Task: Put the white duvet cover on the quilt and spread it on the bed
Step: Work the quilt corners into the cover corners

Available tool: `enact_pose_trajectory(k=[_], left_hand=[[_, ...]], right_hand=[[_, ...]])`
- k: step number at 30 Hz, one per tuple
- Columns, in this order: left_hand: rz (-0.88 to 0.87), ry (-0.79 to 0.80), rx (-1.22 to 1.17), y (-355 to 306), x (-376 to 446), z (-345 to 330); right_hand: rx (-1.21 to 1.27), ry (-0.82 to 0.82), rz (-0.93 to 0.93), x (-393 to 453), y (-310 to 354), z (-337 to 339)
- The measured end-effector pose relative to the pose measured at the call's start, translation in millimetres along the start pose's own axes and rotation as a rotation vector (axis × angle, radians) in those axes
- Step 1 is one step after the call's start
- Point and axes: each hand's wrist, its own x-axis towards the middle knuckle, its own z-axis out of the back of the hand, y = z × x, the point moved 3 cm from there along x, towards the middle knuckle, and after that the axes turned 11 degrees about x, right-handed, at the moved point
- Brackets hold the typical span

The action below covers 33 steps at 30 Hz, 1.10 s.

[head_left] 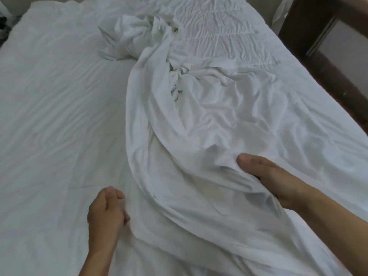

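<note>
Head view, white bed (49, 116) fills most of frame. White duvet cover (179, 136) lies rumpled in a long swath from 6 o'clock up to 12, bunched and twisted near centre-top. Quilt (215, 36) with stitched panels shows at 1 o'clock, partly under the cover's bunched end. Right hand (272, 182) at 4 o'clock grips a fold of the duvet cover, thumb on top, fingers hidden under the cloth. Left hand (105, 214) at 7 o'clock, fingers curled, right at the cover's left edge; looks like pinching the edge but cannot tell for sure. Dark wooden furniture (310, 36) at 2 o'clock beside the bed. Sheet on left half of bed lies lightly wrinkled.
</note>
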Motion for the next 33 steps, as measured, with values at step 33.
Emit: enact_pose_trajectory(k=[33], left_hand=[[-0.401, 0.105, -0.025, -51.1, 73.9, -15.5]], right_hand=[[-1.4, -0.572, 0.248, 208.7, -8.2, -40.4]])
